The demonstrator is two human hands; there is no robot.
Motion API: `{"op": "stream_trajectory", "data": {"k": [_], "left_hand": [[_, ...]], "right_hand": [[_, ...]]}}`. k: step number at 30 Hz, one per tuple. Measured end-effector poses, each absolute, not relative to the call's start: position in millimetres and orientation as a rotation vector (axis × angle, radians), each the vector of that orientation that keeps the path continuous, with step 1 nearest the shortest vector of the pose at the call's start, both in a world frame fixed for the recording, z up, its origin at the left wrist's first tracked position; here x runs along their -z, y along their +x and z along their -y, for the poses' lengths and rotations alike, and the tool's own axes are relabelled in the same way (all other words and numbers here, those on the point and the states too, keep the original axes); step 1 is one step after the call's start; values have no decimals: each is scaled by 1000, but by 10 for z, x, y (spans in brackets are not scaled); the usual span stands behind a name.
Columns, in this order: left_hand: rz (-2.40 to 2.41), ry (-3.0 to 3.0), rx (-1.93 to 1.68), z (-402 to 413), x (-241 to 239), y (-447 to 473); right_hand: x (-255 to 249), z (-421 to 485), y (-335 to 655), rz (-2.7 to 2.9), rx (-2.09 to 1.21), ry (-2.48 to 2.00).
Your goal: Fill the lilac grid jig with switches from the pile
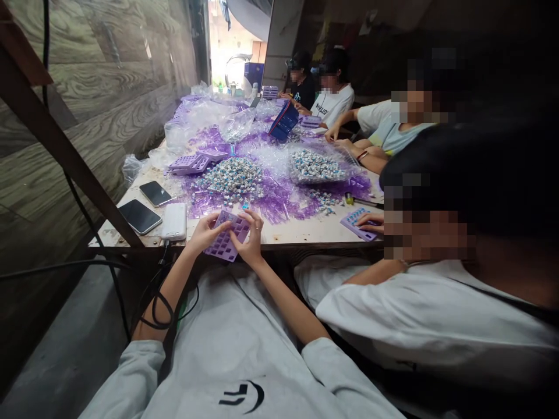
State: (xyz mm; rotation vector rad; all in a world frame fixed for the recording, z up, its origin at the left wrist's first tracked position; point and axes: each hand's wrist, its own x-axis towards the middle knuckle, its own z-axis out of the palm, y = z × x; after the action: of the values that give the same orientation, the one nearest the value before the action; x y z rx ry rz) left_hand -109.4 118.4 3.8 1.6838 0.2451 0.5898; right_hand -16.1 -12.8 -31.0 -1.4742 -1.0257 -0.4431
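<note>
A purple tray with rows of square holes (227, 237) is held tilted at the table's front edge. My left hand (208, 231) grips its left side, with the thumb lying over the top face. My right hand (250, 235) has its fingers closed round the right side, thumb pressed on the holes. Whether a small part sits under the thumbs is too small to make out. Just beyond the tray lies a heap of small white and blue pieces (233, 179). Clear purple plastic strips (279, 203) are spread around that heap.
Two phones (140, 216) and a white power bank (174, 221) with a cable lie to the left. Purple trays (190, 163) are stacked behind. A bag of pieces (317, 166) and a blue bin (283, 121) stand farther back. At right, a co-worker's hand (370, 221) touches another tray.
</note>
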Motion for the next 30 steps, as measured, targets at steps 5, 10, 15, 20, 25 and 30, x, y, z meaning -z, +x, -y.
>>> {"op": "stream_trajectory", "data": {"k": [5, 10, 15, 20, 25, 30], "left_hand": [[-307, 1680, -655, -1125, 63, -1064], [-384, 1706, -753, -1077, 132, -1030], [-366, 1639, -745, -1089, 153, -1031], [-415, 1423, -640, -1176, 154, -1013], [-483, 1278, -729, -1225, 164, -976], [-504, 1247, -750, -1202, 164, -971]], "right_hand": [[358, 48, -171, 951, 203, -1369], [318, -12, -161, 966, 125, -1381], [341, -19, -147, 985, 92, -1360], [216, -130, 288, 919, 2, -1457], [-59, -345, 1040, 900, 143, -2023], [-210, -600, 1405, 902, 98, -2464]]}}
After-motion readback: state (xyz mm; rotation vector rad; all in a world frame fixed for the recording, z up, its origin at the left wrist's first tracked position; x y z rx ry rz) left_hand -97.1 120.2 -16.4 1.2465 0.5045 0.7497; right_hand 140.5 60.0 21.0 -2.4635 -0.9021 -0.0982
